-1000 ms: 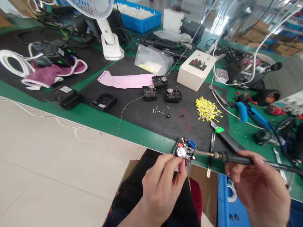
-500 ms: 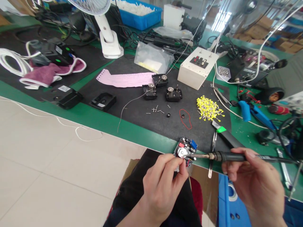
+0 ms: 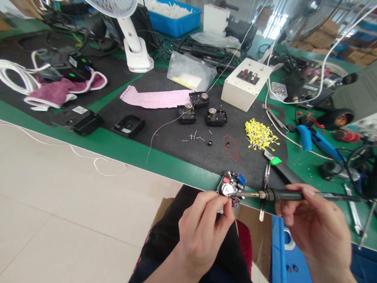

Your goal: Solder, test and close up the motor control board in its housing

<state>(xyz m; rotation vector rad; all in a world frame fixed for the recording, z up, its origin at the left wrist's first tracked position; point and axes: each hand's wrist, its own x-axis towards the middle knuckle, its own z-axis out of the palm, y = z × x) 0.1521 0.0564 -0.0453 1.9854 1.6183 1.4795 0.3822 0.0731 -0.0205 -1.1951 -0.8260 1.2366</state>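
My left hand [image 3: 203, 226] pinches a small black module [image 3: 231, 186] with a round metal part, a red piece and a blue component, held at the near edge of the bench. My right hand [image 3: 316, 228] grips the black handle of a soldering iron [image 3: 282, 194]. Its metal tip lies level and touches the module beside the round metal part. Tweezers [image 3: 264, 190] lie on the mat just behind the iron.
On the black mat [image 3: 176, 145] lie three more black modules [image 3: 216, 117], loose pins, a red wire loop [image 3: 231, 147], a pile of yellow components [image 3: 259, 135] and pink paper [image 3: 156, 98]. A white switch box [image 3: 246, 84], blue pliers [image 3: 315, 141] and a fan base [image 3: 135, 55] stand farther back.
The soldering iron has slid left, so its tip went from the module's right edge onto the part by the metal disc. My left hand kept the module nearly still.
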